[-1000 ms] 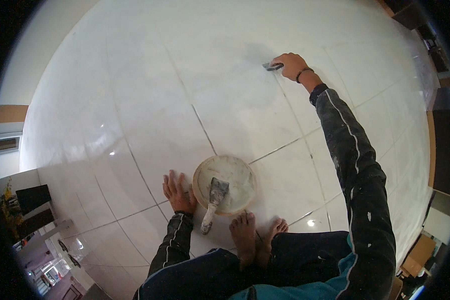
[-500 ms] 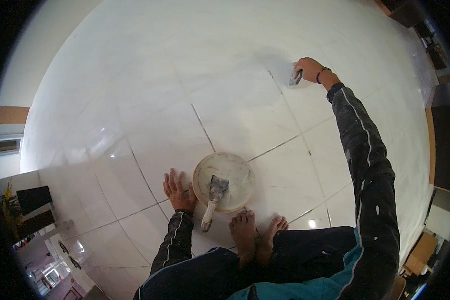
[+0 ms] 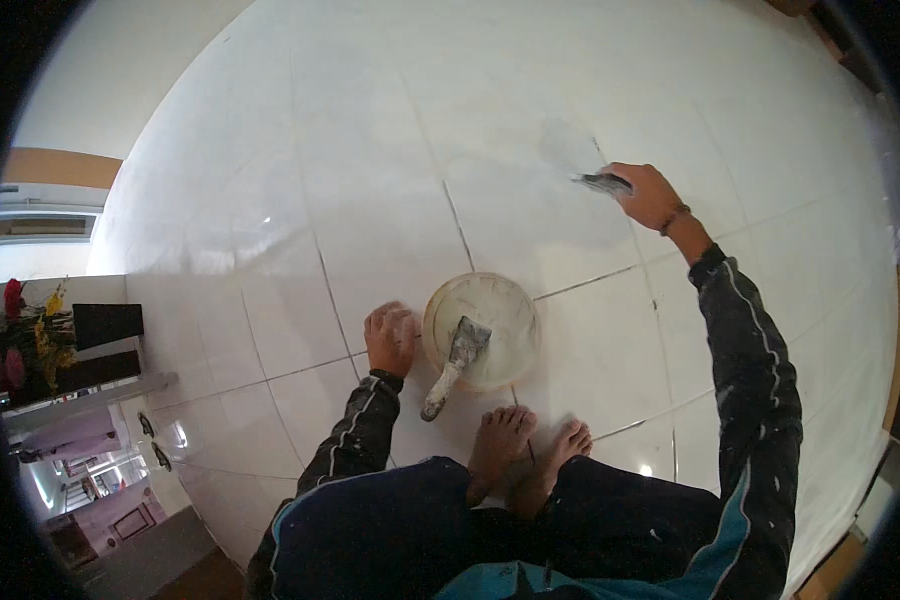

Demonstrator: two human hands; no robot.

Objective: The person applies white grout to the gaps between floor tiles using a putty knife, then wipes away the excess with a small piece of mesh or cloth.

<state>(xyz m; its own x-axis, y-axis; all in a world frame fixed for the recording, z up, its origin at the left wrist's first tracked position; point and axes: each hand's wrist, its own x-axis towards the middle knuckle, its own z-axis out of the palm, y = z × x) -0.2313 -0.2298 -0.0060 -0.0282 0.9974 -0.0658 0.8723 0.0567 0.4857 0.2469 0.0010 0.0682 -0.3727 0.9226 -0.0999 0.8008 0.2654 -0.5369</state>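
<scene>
My right hand (image 3: pixel 650 197) is out to the far right, closed round a small flat grey putty knife (image 3: pixel 600 182). Its blade points left, just over or on the white tiled floor (image 3: pixel 560 340), near a dark tile joint; whether it touches is hard to tell. Close to my feet sits a shallow round tub (image 3: pixel 432 368) holding whitish paste. Across its left side leans a second putty knife (image 3: pixel 457 366), wide-bladed and caked with paste, its handle sticking out over the rim. My left hand (image 3: pixel 390 338) is beside the tub's left edge, empty, fingers loosely bent.
My bare feet (image 3: pixel 505 440) stand just below the tub. Dark joints (image 3: pixel 585 283) run between the tiles, some filled pale. At the far left are flowers (image 3: pixel 40 325) beside dark panels (image 3: pixel 108 326) and a pair of dark handles or fittings (image 3: pixel 153 440).
My right hand has turned the putty knife so its blade points left, and drawn it nearer. My left hand's fingers, spread before, are now more bent. The view has shifted a little.
</scene>
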